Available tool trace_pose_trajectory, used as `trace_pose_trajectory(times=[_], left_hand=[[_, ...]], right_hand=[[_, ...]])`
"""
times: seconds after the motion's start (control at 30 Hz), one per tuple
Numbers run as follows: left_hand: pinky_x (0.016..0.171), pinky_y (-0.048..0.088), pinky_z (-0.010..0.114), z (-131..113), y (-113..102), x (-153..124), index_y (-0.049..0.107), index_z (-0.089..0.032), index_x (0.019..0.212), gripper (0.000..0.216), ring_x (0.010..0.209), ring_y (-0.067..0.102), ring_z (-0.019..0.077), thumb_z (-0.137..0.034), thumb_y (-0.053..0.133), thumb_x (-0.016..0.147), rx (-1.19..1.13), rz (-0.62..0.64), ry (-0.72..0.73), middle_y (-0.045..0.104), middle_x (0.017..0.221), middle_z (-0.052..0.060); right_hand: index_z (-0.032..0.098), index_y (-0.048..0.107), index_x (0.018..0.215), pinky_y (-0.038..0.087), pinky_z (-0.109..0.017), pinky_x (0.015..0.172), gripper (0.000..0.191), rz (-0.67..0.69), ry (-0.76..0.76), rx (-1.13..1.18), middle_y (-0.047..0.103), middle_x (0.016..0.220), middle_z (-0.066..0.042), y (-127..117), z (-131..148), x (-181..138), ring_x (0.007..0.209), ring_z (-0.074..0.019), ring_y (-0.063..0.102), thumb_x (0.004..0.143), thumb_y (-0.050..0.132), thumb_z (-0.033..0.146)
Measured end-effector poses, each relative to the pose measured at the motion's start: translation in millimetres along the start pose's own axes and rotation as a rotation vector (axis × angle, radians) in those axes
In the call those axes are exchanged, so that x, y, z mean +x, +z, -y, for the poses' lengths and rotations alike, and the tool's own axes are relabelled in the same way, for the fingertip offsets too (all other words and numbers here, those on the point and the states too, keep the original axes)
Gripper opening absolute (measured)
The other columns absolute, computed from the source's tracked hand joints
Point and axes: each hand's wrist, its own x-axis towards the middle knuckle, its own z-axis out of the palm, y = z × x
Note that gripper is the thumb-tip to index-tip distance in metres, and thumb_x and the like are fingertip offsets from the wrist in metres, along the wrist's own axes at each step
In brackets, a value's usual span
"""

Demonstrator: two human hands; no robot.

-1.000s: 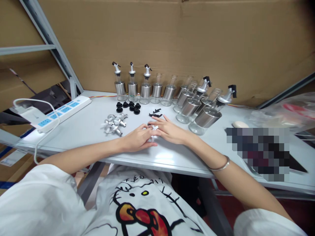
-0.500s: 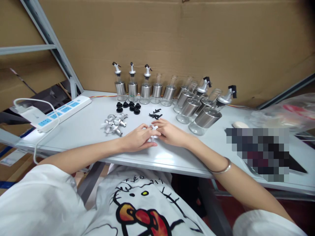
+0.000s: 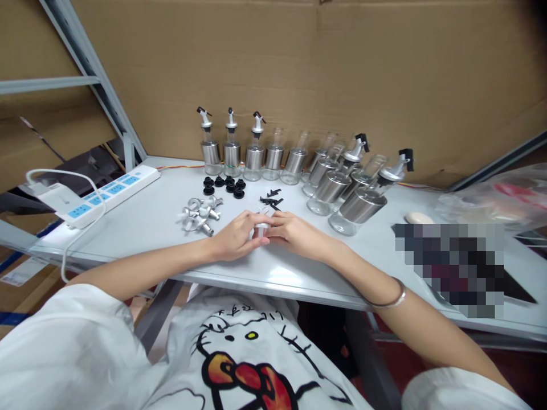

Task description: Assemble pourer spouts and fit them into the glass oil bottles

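Between my hands is a pourer spout [image 3: 262, 226], pale silver-white and partly covered by fingers. My left hand [image 3: 237, 235] has its thumb and fingers closed around it from the left. From the right, the bent fingers of my right hand [image 3: 297, 234] pinch the same piece. Just beyond the fingers lie small black flip levers [image 3: 270, 200]. Several silver pourer spouts [image 3: 200, 216] are heaped left of my left hand, with a group of black rubber stoppers [image 3: 224, 185] behind them.
Glass bottles with steel sleeves [image 3: 296, 161] line the back; some carry pourer tops [image 3: 257, 122], others have bare necks. More bottles [image 3: 358, 205] stand right of my right hand. A white power strip [image 3: 113, 193] lies left, a plastic bag [image 3: 499, 196] right.
The spout has turned between my fingers and shifted slightly left. My right fingertips have come down from its top to its side, and the left fingers wrap it more.
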Motion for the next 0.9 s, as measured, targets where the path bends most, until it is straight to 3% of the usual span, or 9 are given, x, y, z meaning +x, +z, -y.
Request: trace_pose_trajectory(times=[0.13, 0.3, 0.73, 0.9], left_hand=[[0.081, 0.045, 0.034, -2, 0, 1, 0.04, -0.02, 0.119, 0.029, 0.065, 0.054, 0.0145, -0.04, 0.037, 0.099, 0.039, 0.113, 0.145, 0.065, 0.083, 0.002], [0.08, 0.044, 0.034, -1, 2, 0, 0.041, -0.019, 0.115, 0.032, 0.063, 0.054, 0.0138, -0.045, 0.032, 0.099, 0.079, 0.144, 0.136, 0.065, 0.083, 0.002], [0.079, 0.044, 0.032, -5, 0, 5, 0.036, -0.02, 0.123, 0.029, 0.061, 0.051, 0.0143, -0.038, 0.037, 0.099, 0.092, 0.07, 0.227, 0.061, 0.07, -0.002], [0.08, 0.044, 0.032, -3, 0, 3, 0.037, -0.02, 0.119, 0.027, 0.062, 0.053, 0.0137, -0.039, 0.037, 0.099, 0.083, 0.086, 0.199, 0.062, 0.071, -0.002]], right_hand=[[0.014, 0.071, 0.089, 0.045, -0.035, 0.074, 0.016, -0.006, 0.019, -0.035, 0.066, 0.079, -0.009, 0, 2, 1, 0.076, -0.02, 0.055, 0.091, 0.054, 0.016], [0.013, 0.068, 0.088, 0.045, -0.034, 0.073, 0.011, -0.025, 0.02, -0.057, 0.066, 0.083, -0.01, 0, 4, 1, 0.078, -0.0203, 0.056, 0.089, 0.058, 0.017], [0.013, 0.066, 0.085, 0.048, -0.027, 0.067, 0.016, -0.002, 0.06, 0.01, 0.064, 0.078, -0.006, -3, 6, -1, 0.07, -0.0157, 0.059, 0.088, 0.052, 0.007], [0.015, 0.065, 0.087, 0.051, -0.03, 0.071, 0.018, -0.154, 0.034, 0.076, 0.064, 0.087, -0.009, -12, 9, -3, 0.08, -0.0181, 0.061, 0.091, 0.047, 0.012]])
